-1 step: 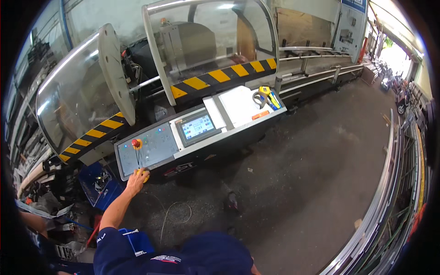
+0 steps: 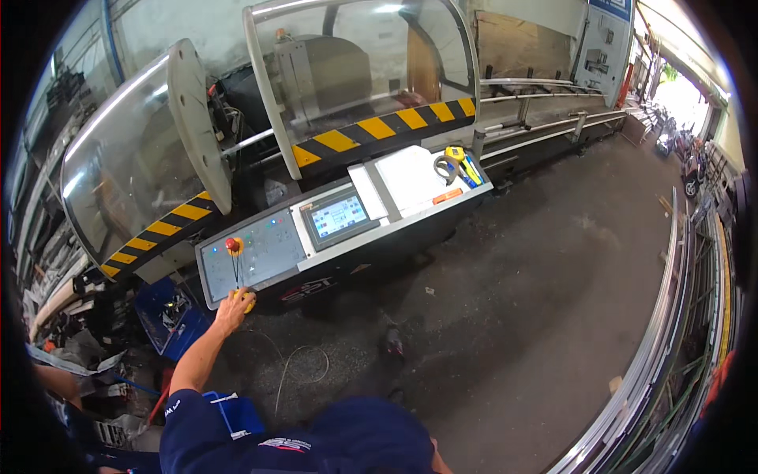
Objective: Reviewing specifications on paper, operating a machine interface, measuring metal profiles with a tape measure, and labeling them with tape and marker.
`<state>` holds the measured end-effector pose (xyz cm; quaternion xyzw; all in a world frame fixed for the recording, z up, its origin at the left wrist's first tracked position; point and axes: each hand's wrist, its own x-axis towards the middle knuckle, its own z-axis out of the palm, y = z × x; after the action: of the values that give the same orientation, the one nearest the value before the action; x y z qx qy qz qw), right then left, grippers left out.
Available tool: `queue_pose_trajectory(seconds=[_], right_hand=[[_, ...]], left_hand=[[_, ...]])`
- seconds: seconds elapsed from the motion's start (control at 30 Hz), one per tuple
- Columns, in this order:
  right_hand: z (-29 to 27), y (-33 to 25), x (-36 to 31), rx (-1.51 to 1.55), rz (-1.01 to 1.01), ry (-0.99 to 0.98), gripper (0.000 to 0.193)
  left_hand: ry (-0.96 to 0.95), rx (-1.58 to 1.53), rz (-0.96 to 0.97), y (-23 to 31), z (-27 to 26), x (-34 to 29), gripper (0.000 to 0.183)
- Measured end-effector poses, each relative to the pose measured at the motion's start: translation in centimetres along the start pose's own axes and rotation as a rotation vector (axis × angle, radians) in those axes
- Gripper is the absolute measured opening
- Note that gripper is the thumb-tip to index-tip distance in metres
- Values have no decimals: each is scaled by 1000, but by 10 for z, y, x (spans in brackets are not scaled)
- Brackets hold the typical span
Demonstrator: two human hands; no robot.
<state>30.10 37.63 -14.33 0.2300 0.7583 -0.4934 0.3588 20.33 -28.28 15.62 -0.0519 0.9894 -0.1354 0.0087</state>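
Cutting-style hoods aside, two clear hoods (image 2: 375, 128) with yellow-and-black striped edges stood behind a long control desk (image 2: 272, 251), which slanted from near left to far right. The left arm (image 2: 197, 359) reached forward to the desk's near left corner; only a strip of the right arm (image 2: 439, 462) showed at the lower edge, so its hand's grip could not be told. A blue bin (image 2: 188, 338) sat on the floor left of the reaching arm. White paper (image 2: 409, 180) lay on the desk's right part, beside a lit screen (image 2: 339, 217). The left hand (image 2: 230, 310) was closed, fingers bent over a rounded yellow piece (image 2: 249, 302) at the desk's near edge. The piece's exposed side faced right; its visible strip ran roughly fore and aft, but the fingers hid its full long axis. Beyond it stood a red knob (image 2: 232, 245).
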Motion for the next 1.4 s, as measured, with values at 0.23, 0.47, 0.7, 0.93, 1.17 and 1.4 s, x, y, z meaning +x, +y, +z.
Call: queue_pose_trajectory(seconds=[0.23,0.47,0.7,0.93,1.17,1.4], right_hand=[[-43,-26,54,-222,-17,278,41],[-11,-293,93,-181,-831,229,46],[106,-597,-86,-247,-1620,-89,92],[162,-693,-67,-126,-1558,-300,83],[146,-785,-17,-499,-1588,-9,62],[56,-780,59,-489,-1268,216,48]], left_hand=[[431,-320,-138,-5,-59,50,64],[1095,-699,-371,-14,-191,126,69],[391,-1752,-167,96,-157,138,76],[212,-2050,-107,96,-159,194,73],[691,-2417,-348,-44,-187,297,53],[907,-2402,-473,-215,-87,489,26]])
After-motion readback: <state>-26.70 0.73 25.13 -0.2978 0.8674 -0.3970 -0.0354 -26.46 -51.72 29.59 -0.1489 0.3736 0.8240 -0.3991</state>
